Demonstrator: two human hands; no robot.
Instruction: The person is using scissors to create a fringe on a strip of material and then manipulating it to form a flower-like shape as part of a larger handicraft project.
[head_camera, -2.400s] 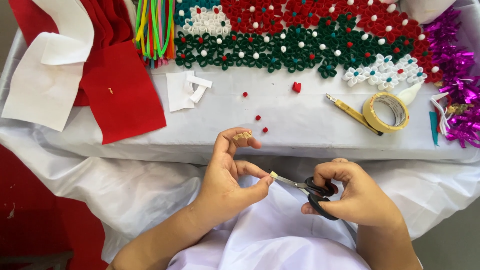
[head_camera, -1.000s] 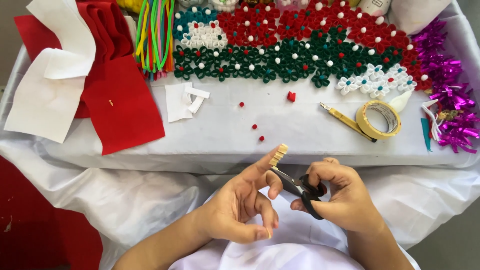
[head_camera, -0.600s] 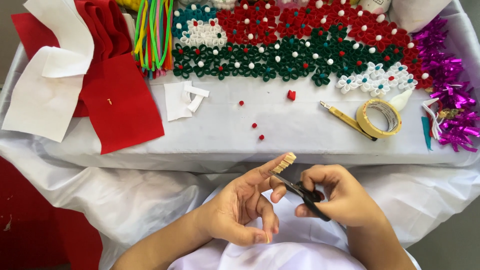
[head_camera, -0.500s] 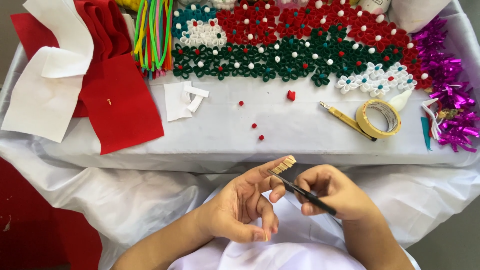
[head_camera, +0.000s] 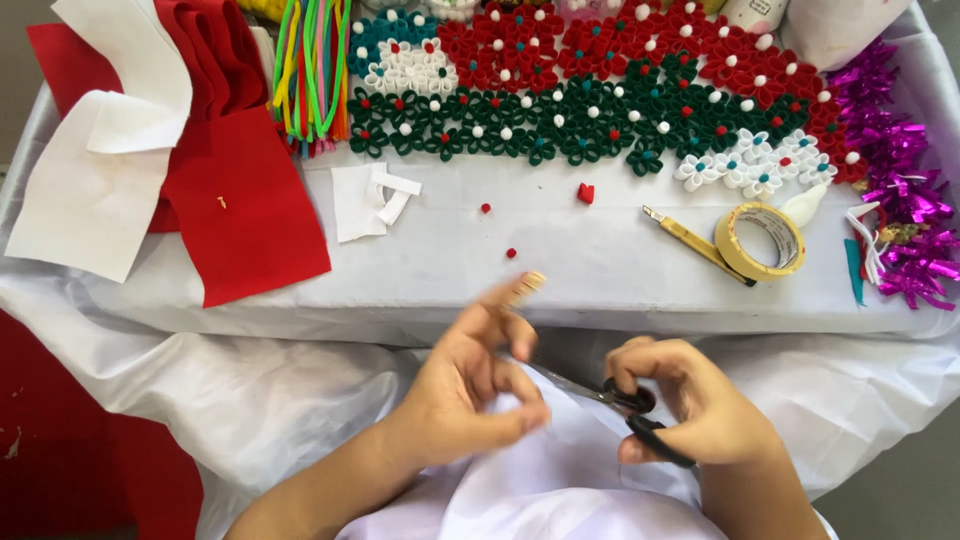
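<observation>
Lowered now, the right hand (head_camera: 690, 415) grips black scissors (head_camera: 630, 420); the left hand (head_camera: 480, 385) pinches a tan strip (head_camera: 527, 285).

My counter (head_camera: 600, 250) is draped in white cloth (head_camera: 250, 390) that hangs over its front edge. Beside it, lower left, I see red floor (head_camera: 60, 450). The light is soft and even.

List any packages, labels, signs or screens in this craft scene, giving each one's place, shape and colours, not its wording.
White container: top edge, right of centre, rounded, only its lower part in view; markings too small to tell.
White bag or package: top right corner, bulky, plain white.
No signs or screens are in view.
</observation>
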